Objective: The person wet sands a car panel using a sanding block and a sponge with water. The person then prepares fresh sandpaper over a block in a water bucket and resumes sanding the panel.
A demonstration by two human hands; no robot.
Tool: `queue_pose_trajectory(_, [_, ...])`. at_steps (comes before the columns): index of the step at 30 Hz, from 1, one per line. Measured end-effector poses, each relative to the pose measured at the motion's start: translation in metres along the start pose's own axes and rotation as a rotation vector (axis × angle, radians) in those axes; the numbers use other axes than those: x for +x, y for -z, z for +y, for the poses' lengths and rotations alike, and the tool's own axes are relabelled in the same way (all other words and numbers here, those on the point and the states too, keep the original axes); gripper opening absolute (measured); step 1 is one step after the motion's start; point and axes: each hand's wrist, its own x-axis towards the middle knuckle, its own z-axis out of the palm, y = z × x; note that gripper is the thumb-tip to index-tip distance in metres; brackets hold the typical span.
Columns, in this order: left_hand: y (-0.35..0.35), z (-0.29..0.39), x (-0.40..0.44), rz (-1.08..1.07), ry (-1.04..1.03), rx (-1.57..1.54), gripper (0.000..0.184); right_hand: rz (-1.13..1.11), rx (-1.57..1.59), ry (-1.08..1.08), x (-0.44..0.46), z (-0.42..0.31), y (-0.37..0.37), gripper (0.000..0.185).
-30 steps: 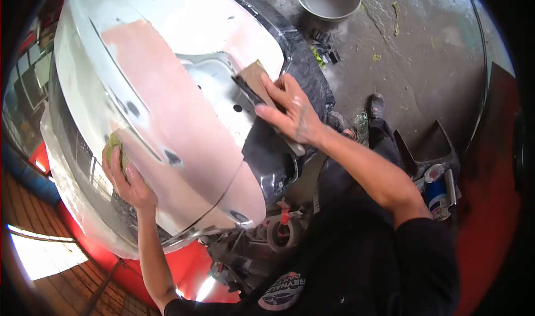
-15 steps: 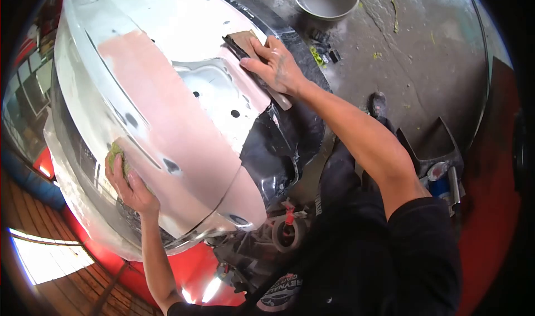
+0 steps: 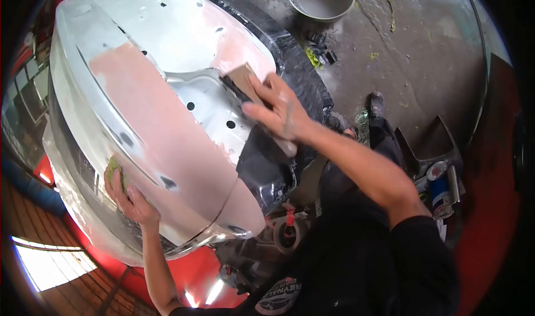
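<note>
A white car body panel point(image 3: 125, 9) with broad patches of pink filler point(image 3: 161, 109) stretches across the left and middle of the head view. My right hand point(image 3: 278, 107) is closed around a long brown sanding block point(image 3: 243, 81), its far end over the panel's recessed part and its near end by black plastic sheeting point(image 3: 264, 154). Whether the block touches the surface, I cannot tell. On the lower left, my left hand point(image 3: 134, 200) rests against the pink-and-white panel, its fingers closed on a greenish sponge point(image 3: 114, 166) that they partly cover.
A bucket point(image 3: 320, 16) of greyish liquid, with a dark piece in it, stands on the concrete floor point(image 3: 412, 48). Dark scraps point(image 3: 323, 54) lie beside it. A blue can point(image 3: 440, 190) is at the right, near a red surface point(image 3: 485, 215). Feet show below the bucket.
My right hand has drawn the sanding block along the panel's edge toward me, slightly blurred by motion. Its former spot shows pink filler. My left hand keeps its place with the sponge.
</note>
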Motion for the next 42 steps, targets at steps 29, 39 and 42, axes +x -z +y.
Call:
queue_pose_trajectory(29, [0.001,0.002,0.002,0.008,0.003,-0.065,0.046,0.008,0.063,-0.065,0.026,-0.006,0.002,0.08])
queue_pose_trajectory(39, [0.0,-0.001,0.006,0.004,-0.027,0.004,0.046,0.006,0.0,0.137,0.035,-0.002,0.002,0.091])
queue_pose_trajectory(42, [0.007,0.005,0.001,-0.002,-0.026,0.016,0.045,0.046,-0.034,0.044,0.109,0.008,0.006,0.091])
